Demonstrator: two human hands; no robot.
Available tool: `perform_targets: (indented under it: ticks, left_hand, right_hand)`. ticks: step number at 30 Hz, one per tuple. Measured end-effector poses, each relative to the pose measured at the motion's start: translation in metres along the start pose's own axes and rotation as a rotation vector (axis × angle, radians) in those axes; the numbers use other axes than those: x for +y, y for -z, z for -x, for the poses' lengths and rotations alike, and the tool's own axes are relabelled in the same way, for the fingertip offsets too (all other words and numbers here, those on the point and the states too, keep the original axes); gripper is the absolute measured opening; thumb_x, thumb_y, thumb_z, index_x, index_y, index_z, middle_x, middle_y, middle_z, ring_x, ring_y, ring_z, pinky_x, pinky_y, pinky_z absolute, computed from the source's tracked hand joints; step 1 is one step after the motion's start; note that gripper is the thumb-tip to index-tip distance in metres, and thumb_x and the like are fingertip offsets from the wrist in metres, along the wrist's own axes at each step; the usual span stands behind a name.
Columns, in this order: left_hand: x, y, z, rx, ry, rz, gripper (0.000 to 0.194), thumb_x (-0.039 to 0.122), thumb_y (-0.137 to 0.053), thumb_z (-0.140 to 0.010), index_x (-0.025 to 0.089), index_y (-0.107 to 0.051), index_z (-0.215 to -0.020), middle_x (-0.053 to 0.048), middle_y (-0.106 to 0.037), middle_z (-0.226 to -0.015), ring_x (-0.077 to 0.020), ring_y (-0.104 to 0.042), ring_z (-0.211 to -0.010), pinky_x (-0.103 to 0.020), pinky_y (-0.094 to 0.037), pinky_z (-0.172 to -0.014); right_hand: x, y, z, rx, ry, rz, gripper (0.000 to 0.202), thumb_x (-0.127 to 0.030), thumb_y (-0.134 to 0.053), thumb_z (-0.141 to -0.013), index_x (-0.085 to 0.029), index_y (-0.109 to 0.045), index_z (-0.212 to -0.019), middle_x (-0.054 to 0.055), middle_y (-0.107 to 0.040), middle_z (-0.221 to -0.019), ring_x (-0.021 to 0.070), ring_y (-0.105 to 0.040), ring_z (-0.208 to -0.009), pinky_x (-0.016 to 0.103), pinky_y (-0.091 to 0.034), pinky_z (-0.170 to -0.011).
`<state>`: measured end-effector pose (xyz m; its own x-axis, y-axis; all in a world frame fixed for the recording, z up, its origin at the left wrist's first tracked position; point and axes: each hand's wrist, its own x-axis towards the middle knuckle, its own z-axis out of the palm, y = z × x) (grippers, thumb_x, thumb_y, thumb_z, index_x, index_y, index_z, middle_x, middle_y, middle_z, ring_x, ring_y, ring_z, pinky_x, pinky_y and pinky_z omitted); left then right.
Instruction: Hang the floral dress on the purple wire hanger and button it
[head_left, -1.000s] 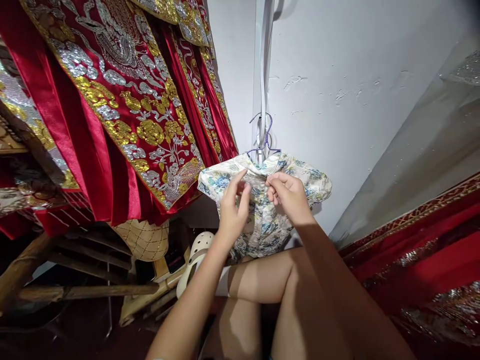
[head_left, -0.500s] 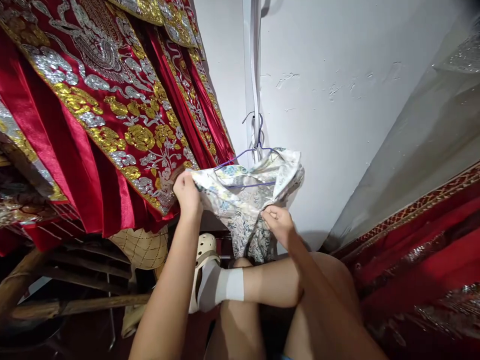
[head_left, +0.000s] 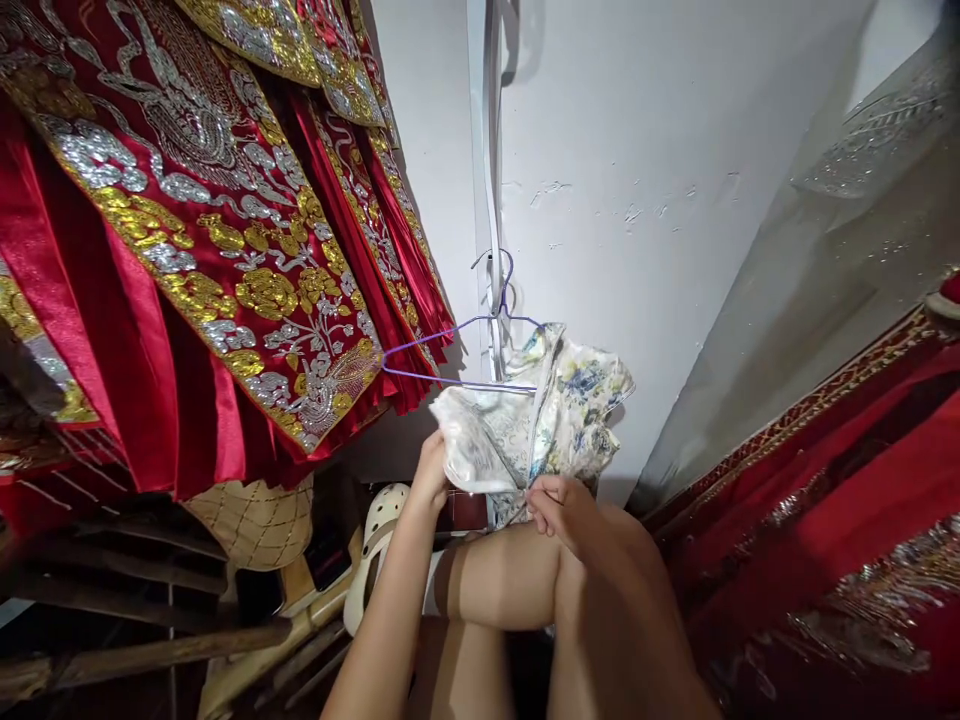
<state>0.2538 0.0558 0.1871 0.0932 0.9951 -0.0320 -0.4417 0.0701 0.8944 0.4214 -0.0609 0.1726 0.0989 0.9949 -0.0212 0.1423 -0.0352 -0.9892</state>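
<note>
A floral garment (head_left: 581, 400), white with blue and yellow flowers, hangs by one shoulder from a purple wire hanger (head_left: 450, 382). The hanger's left arm is bare and its hook is caught on a white strap (head_left: 492, 180) running down the wall. My left hand (head_left: 431, 475) is closed on the loose left side of the garment, its fingertips partly hidden behind the cloth. My right hand (head_left: 553, 505) pinches the garment's lower front edge near its middle, just above my knee.
Red costumes with gold and silver sequins (head_left: 270, 290) hang at the left. Below them are a tan hat-like item (head_left: 255, 520) and wooden poles (head_left: 172, 650). My cream clog (head_left: 384, 510) is by my left forearm. Red fabric (head_left: 847, 510) lines the right side.
The garment's left shoulder has come off the hanger, leaving that arm bare. My left hand has moved right and down with the cloth; my right hand is slightly lower.
</note>
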Motion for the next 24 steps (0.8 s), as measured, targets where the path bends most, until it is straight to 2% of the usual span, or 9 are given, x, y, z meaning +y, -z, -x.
perform_targets:
  ticks: [2, 6, 8, 11, 14, 16, 19, 21, 24]
  left_hand:
    - [0.007, -0.012, 0.009, -0.116, 0.048, -0.012, 0.030, 0.030, -0.087, -0.056, 0.012, -0.068, -0.072, 0.000, -0.063, -0.062, -0.0118, -0.055, -0.055, -0.022, -0.044, -0.056]
    - [0.025, -0.043, 0.030, -0.370, 0.030, 0.051, 0.034, 0.041, -0.082, -0.070, 0.015, -0.066, -0.083, 0.001, -0.060, -0.072, -0.0097, -0.052, -0.061, -0.019, -0.042, -0.059]
    - [0.031, -0.058, 0.042, -0.474, -0.036, 0.044, 0.031, 0.043, -0.077, -0.078, 0.017, -0.064, -0.087, 0.000, -0.058, -0.077, -0.0108, -0.053, -0.067, -0.020, -0.043, -0.063]
    - [0.037, -0.071, 0.062, -0.633, -0.193, -0.172, 0.027, 0.045, -0.066, -0.089, 0.018, -0.062, -0.088, -0.002, -0.058, -0.082, -0.0151, -0.055, -0.076, -0.025, -0.047, -0.073]
    - [0.041, -0.077, 0.079, -0.760, -0.371, -0.435, 0.024, 0.040, -0.053, -0.098, 0.019, -0.064, -0.092, -0.006, -0.061, -0.089, -0.0197, -0.058, -0.087, -0.031, -0.048, -0.083]
    - [0.044, -0.078, 0.081, -0.771, -0.506, -0.543, 0.024, 0.036, -0.048, -0.101, 0.020, -0.065, -0.096, -0.008, -0.063, -0.098, -0.0223, -0.059, -0.096, -0.034, -0.047, -0.091]
    - [0.049, -0.077, 0.071, -0.690, -0.658, -0.674, 0.020, 0.032, -0.050, -0.100, 0.021, -0.066, -0.098, -0.009, -0.062, -0.109, -0.0246, -0.058, -0.110, -0.037, -0.043, -0.101]
    - [0.054, -0.074, 0.057, -0.621, -0.702, -0.689, 0.018, 0.031, -0.052, -0.099, 0.022, -0.066, -0.097, -0.009, -0.062, -0.114, -0.0252, -0.056, -0.117, -0.038, -0.041, -0.105]
    - [0.060, -0.066, 0.036, -0.544, -0.691, -0.634, 0.017, 0.035, -0.056, -0.097, 0.021, -0.066, -0.097, -0.010, -0.060, -0.127, -0.0269, -0.051, -0.128, -0.038, -0.038, -0.109]
  right_hand:
    - [-0.001, 0.007, -0.001, -0.019, 0.015, 0.117, 0.026, -0.030, -0.057, -0.081, -0.022, -0.052, -0.056, -0.001, -0.055, -0.049, 0.0139, -0.044, -0.048, 0.027, -0.031, -0.051]
    - [-0.006, 0.008, -0.009, -0.045, 0.085, 0.137, 0.024, -0.033, -0.058, -0.081, -0.023, -0.054, -0.060, -0.001, -0.056, -0.053, 0.0154, -0.047, -0.051, 0.028, -0.031, -0.052]
    - [-0.011, 0.007, -0.016, 0.060, 0.142, 0.092, 0.019, -0.035, -0.063, -0.077, -0.023, -0.055, -0.063, -0.001, -0.054, -0.054, 0.0160, -0.046, -0.053, 0.029, -0.033, -0.053]
    - [-0.021, 0.011, -0.023, 0.234, 0.222, -0.040, 0.014, -0.035, -0.066, -0.073, -0.024, -0.058, -0.073, 0.001, -0.059, -0.064, 0.0194, -0.051, -0.062, 0.031, -0.041, -0.060]
    - [-0.035, 0.017, -0.020, 0.224, 0.222, -0.297, 0.022, -0.046, -0.060, -0.080, -0.024, -0.058, -0.077, 0.003, -0.062, -0.072, 0.0235, -0.058, -0.074, 0.033, -0.048, -0.065]
    - [-0.046, 0.022, -0.015, 0.172, 0.156, -0.473, 0.037, -0.059, -0.051, -0.085, -0.024, -0.059, -0.078, 0.004, -0.062, -0.071, 0.0255, -0.061, -0.077, 0.034, -0.050, -0.065]
    - [-0.063, 0.026, -0.010, -0.005, 0.068, -0.593, 0.057, -0.074, -0.041, -0.086, -0.023, -0.065, -0.093, 0.006, -0.067, -0.077, 0.0275, -0.066, -0.082, 0.035, -0.052, -0.066]
    - [-0.074, 0.025, -0.010, -0.171, 0.017, -0.553, 0.052, -0.069, -0.054, -0.086, -0.020, -0.067, -0.099, 0.006, -0.070, -0.083, 0.0254, -0.068, -0.082, 0.033, -0.052, -0.068]
    - [-0.087, 0.018, -0.013, -0.339, -0.049, -0.431, 0.033, -0.045, -0.074, -0.079, -0.016, -0.069, -0.093, 0.005, -0.072, -0.081, 0.0194, -0.066, -0.072, 0.028, -0.050, -0.068]
